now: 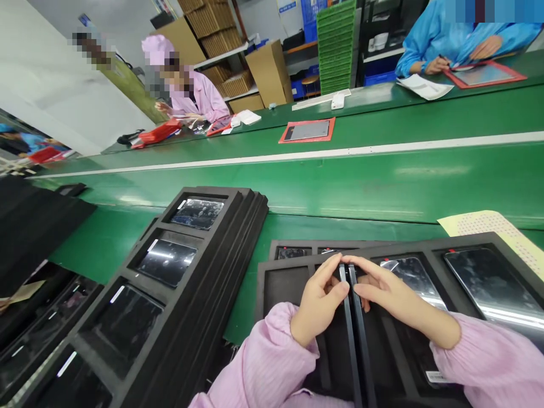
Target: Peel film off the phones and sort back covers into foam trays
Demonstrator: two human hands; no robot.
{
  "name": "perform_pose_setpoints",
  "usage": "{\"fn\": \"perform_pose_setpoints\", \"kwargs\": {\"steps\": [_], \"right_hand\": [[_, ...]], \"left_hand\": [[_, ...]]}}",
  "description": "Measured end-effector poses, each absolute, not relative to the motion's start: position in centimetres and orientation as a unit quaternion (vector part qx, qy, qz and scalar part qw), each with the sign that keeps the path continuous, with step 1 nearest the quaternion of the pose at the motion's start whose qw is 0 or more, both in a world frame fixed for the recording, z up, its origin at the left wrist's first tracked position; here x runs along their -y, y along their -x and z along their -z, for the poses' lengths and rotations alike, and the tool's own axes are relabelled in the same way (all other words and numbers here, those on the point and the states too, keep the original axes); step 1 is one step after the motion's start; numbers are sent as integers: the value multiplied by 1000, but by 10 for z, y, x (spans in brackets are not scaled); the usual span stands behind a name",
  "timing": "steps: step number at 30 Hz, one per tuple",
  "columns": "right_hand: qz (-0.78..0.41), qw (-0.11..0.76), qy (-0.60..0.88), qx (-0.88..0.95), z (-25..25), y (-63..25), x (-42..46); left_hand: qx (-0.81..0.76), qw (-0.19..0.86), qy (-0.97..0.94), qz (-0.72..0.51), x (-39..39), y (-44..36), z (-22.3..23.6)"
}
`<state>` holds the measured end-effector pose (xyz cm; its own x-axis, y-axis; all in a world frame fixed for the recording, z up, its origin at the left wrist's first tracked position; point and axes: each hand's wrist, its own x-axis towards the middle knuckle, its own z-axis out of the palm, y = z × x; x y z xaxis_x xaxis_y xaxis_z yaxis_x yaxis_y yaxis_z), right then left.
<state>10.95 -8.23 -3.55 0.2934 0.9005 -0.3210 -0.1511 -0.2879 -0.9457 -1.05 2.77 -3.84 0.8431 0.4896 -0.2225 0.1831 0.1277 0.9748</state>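
Tablet-like panels (351, 340) stand edge-up over the black foam tray (283, 283), one clasped by the left hand (319, 300), one by the right hand (389, 292). I advise gripping edges only, faces kept from rubbing.

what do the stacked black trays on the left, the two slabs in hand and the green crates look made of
Black trays: probably dense foam, matt, given the thick, soft-looking edges. Slabs: perhaps metal or plastic along the rims, smooth, from their bluish edge sheen. Green crates: likely moulded plastic, by their bright, even colour; finish unclear.
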Motion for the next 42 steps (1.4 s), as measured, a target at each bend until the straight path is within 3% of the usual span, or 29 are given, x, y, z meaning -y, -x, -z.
{"fn": "perform_pose_setpoints", "kwargs": {"steps": [13,42], "right_hand": [[-536,515,612,271,31,-110,80],[-529,491,614,318,35,-111,86]], "left_hand": [[-218,817,-528,-81,-37,12,42],[-177,809,-559,-34,-41,15,41]]}}
